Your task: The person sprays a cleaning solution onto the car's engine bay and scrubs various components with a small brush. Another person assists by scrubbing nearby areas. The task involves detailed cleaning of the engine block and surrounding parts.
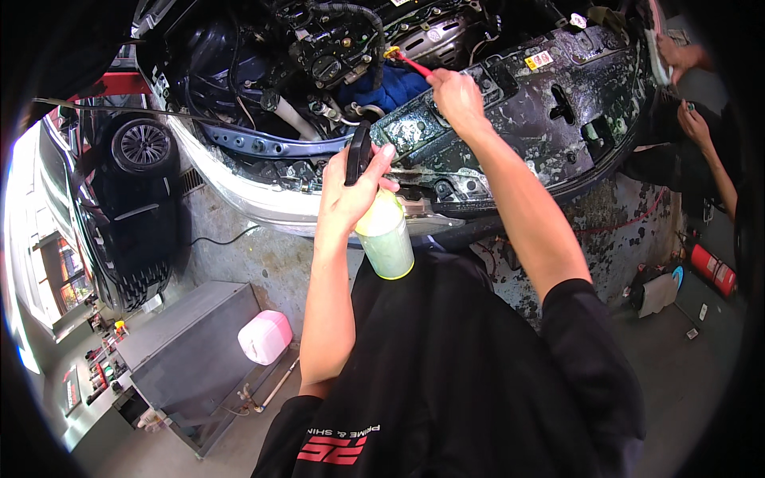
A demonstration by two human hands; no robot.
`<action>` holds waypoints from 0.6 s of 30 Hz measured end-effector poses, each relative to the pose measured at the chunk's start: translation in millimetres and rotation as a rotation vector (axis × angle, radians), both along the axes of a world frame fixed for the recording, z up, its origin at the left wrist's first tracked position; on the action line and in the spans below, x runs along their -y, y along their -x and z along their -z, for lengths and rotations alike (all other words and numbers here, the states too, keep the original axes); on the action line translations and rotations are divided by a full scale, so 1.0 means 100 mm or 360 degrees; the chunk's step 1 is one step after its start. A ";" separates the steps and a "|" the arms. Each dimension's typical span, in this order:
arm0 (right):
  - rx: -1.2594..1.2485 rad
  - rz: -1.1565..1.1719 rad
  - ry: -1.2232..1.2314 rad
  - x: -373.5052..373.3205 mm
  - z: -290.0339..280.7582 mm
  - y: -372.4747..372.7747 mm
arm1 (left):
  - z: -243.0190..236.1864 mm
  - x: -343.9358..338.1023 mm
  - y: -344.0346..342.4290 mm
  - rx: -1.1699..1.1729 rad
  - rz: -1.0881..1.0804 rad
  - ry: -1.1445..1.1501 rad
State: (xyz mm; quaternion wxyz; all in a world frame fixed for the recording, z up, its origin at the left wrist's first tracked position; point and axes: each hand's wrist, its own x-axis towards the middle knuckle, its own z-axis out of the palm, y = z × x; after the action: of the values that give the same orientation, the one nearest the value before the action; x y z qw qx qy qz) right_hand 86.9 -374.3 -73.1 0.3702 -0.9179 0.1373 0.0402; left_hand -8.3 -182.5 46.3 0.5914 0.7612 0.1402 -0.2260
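A spray bottle (388, 247) with a pale yellow-green body is gripped around its black trigger head in a person's left hand (348, 187), held upright but slightly tilted just above the person's black shirt (462, 358) in view and in front of a pale car bumper (263, 197). A slim red-handled tool (414, 66) is clasped by the closed right hand (458, 99) and is held out over the exposed engine bay (215, 76). Its far end is seen beside a small yellow part (392, 52); whether the 2 are touching cannot be told. A blue cloth (394, 88) is bunched in the bay below the tool. The dark front panel (518, 111) is covered with a wet shine and whitish patches, and is marked by a yellow-and-white label (537, 60). At right, 1 co-worker (677, 159) is partly shown, with 2 hands visible. A red fire extinguisher (712, 269) is seen below. At left, a dark car (123, 215) is parked, while a pink jug (265, 337) is pictured just beside a grey cabinet (187, 342).
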 end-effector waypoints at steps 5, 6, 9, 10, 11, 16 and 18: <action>-0.0149 0.0097 -0.0330 -0.11 0.09 0.09 | -0.03 -0.03 0.05 0.0000 -0.0103 0.0078; -0.0255 -0.0198 -0.0019 -0.13 0.17 0.11 | -0.05 -0.04 0.06 0.0011 -0.0125 0.0095; 0.0140 -0.0029 -0.0220 -0.32 -0.11 0.34 | -0.03 -0.17 0.10 0.0016 -0.0127 0.0038; 0.0293 0.0132 -0.0210 -0.34 -0.14 0.30 | -0.02 -0.19 0.11 0.0018 -0.0106 0.0019; 0.0306 0.0140 -0.0216 -0.34 -0.03 0.23 | -0.03 -0.20 0.10 0.0018 -0.0090 -0.0005; 0.0333 -0.0007 -0.0160 -0.30 0.18 0.18 | -0.02 -0.22 0.12 0.0008 -0.0142 0.0023; 0.0499 0.0213 -0.0241 -0.31 0.19 0.23 | -0.01 -0.26 0.18 -0.0009 -0.0170 0.0076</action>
State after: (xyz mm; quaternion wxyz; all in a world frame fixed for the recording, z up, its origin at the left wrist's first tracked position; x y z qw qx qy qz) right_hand 64.0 -343.2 -91.7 0.4569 -0.8713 0.1351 -0.1178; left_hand -26.3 -156.4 47.7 0.6203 0.7376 0.1770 -0.1996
